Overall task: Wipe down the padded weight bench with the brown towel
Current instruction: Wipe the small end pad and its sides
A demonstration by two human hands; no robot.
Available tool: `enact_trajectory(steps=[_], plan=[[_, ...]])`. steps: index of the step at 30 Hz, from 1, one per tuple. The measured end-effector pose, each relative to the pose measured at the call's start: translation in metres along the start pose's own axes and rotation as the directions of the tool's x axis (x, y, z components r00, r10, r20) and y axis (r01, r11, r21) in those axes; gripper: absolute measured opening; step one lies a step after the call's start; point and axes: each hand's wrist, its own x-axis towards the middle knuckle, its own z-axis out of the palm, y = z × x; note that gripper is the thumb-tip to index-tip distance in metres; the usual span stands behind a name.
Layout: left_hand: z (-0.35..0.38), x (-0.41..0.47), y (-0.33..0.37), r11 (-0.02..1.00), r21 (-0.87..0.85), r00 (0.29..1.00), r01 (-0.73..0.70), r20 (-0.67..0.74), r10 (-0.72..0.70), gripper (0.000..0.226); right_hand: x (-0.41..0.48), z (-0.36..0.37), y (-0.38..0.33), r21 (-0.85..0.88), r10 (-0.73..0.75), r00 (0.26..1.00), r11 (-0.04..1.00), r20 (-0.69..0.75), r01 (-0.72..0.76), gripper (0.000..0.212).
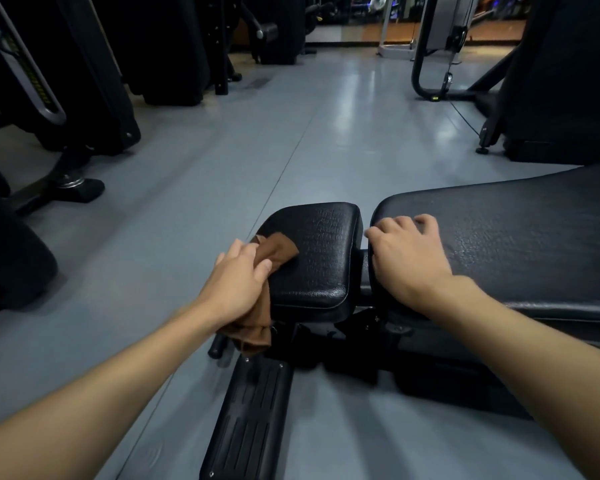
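Brown towel (pixel 273 254) is bunched in the left hand (pixel 234 284), fingers clenched around it, pressed against the left edge of the small black seat pad (pixel 321 251). One corner lies on the pad top, the rest hangs below the hand beside the pad. Right hand (pixel 407 256) rests on the near end of the long back pad (pixel 520 237), fingers curled over its edge, grasping nothing else. Black footplate (pixel 248 420) sits below on the grey floor (pixel 222 168). Dark gym machines (pixel 94 81) stand behind.
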Motion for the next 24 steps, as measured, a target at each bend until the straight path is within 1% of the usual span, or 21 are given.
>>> enact_trajectory(steps=[2,4,5,6,7,8,9,10,11,12,13,14,15,16,17,18,19,20,21,22,24], plan=[[-0.005,-0.019,0.012,0.997,-0.051,0.998,-0.061,0.008,0.062,0.032,-0.016,-0.01,-0.029,0.252,-0.051,0.997,0.966,-0.06,0.065,0.043],[-0.01,-0.026,0.034,0.988,-0.128,0.996,-0.091,-0.007,0.091,0.03,-0.03,-0.018,-0.061,0.532,-0.101,0.992,0.837,-0.081,0.129,0.05],[-0.013,-0.026,0.048,0.977,-0.196,0.997,-0.08,-0.036,0.074,0.03,-0.033,-0.021,-0.072,0.645,-0.117,0.992,0.754,-0.054,0.124,0.056],[-0.016,-0.024,0.062,0.948,-0.316,0.998,-0.034,-0.052,0.018,0.03,-0.034,-0.023,-0.078,0.741,-0.115,0.993,0.666,-0.013,0.087,0.063],[-0.021,-0.021,0.076,0.874,-0.484,0.998,0.044,-0.02,-0.062,0.029,-0.032,-0.027,-0.078,0.805,-0.1,0.994,0.593,0.039,0.028,0.072],[-0.026,-0.018,0.088,0.733,-0.667,0.99,0.135,0.068,-0.12,0.025,-0.028,-0.031,-0.074,0.819,-0.082,0.991,0.572,0.102,-0.037,0.082],[-0.031,-0.015,0.099,0.556,-0.801,0.976,0.219,0.179,-0.127,0.02,-0.024,-0.037,-0.065,0.791,-0.065,0.983,0.604,0.172,-0.099,0.093],[-0.034,-0.013,0.109,0.405,-0.872,0.961,0.275,0.258,-0.096,0.018,-0.02,-0.04,-0.056,0.744,-0.043,0.973,0.652,0.229,-0.146,0.103],[-0.036,-0.011,0.118,0.319,-0.902,0.955,0.292,0.29,-0.056,0.018,-0.017,-0.044,-0.047,0.696,-0.008,0.965,0.694,0.262,-0.184,0.108],[-0.036,-0.008,0.127,0.302,-0.91,0.957,0.283,0.29,-0.023,0.019,-0.013,-0.046,-0.037,0.668,0.039,0.962,0.712,0.27,-0.217,0.108],[-0.036,-0.006,0.137,0.335,-0.904,0.96,0.264,0.281,0.001,0.021,-0.008,-0.049,-0.029,0.675,0.096,0.962,0.694,0.257,-0.25,0.102],[-0.035,-0.003,0.147,0.395,-0.884,0.958,0.252,0.285,0.026,0.021,-0.004,-0.052,-0.021,0.713,0.166,0.958,0.641,0.234,-0.285,0.092],[-0.033,-0.001,0.156,0.448,-0.859,0.949,0.249,0.308,0.063,0.022,-0.001,-0.055,-0.016,0.742,0.24,0.946,0.588,0.219,-0.321,0.084],[-0.03,0.001,0.164,0.477,-0.835,0.929,0.272,0.357,0.094,0.023,0.001,-0.054,-0.009,0.743,0.294,0.932,0.57,0.213,-0.35,0.08],[-0.027,0.005,0.169,0.494,-0.811,0.907,0.312,0.409,0.099,0.024,0.001,-0.051,-0.005,0.692,0.324,0.919,0.611,0.224,-0.384,0.081],[-0.023,0.007,0.173,0.522,-0.782,0.893,0.341,0.442,0.079,0.023,-0.001,-0.047,-0.002,0.597,0.331,0.914,0.693,0.235,-0.404,0.083],[-0.017,0.011,0.174,0.573,-0.746,0.895,0.34,0.444,0.046,0.021,-0.003,-0.042,-0.003,0.472,0.318,0.919,0.789,0.233,-0.393,0.082],[-0.011,0.015,0.173,0.657,-0.69,0.908,0.306,0.418,0.016,0.018,-0.005,-0.038,-0.005,0.361,0.292,0.931,0.862,0.221,-0.356,0.076],[-0.006,0.017,0.172,0.737,-0.624,0.925,0.26,0.381,-0.004,0.018,-0.007,-0.035,-0.009,0.278,0.26,0.943,0.908,0.209,-0.313,0.066],[-0.002,0.018,0.169,0.79,-0.571,0.939,0.222,0.342,-0.017,0.017,-0.006,-0.032,-0.012,0.218,0.231,0.953,0.937,0.196,-0.272,0.056],[0.002,0.018,0.166,0.82,-0.537,0.952,0.197,0.305,-0.029,0.016,-0.006,-0.035,-0.013,0.153,0.183,0.968,0.966,0.174,-0.21,0.041]])
